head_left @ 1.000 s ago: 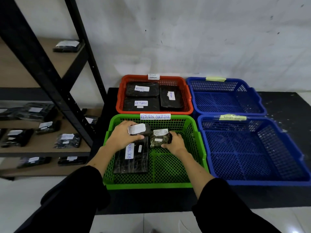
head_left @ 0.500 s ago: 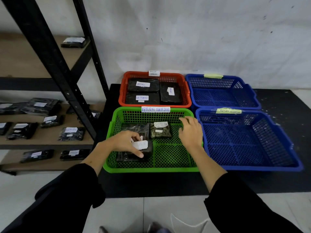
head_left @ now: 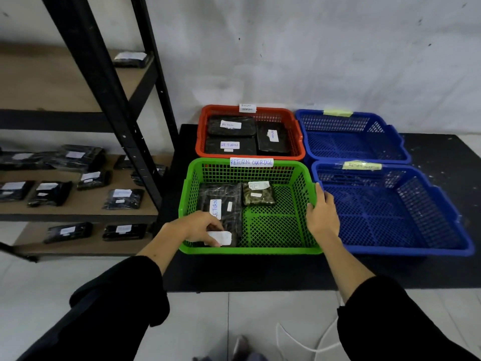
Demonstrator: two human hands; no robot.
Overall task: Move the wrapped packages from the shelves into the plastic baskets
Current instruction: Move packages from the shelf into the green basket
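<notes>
Left grip (head_left: 197, 226) clasps small package (head_left: 221, 238) | right grip (head_left: 321, 217) loose, touching green basket (head_left: 250, 250) rim

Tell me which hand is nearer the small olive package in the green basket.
Right, by a little. The right hand rests on the green basket's right rim, beside the small olive package; the left hand sits at the front-left corner.

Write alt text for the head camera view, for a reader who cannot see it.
A person's left hand sets a wrapped package into the near left corner of a green basket, while the right hand rests on its right rim. Behind it a red basket holds three packages, two blue baskets sit empty at right, and shelves at left hold more.
</notes>
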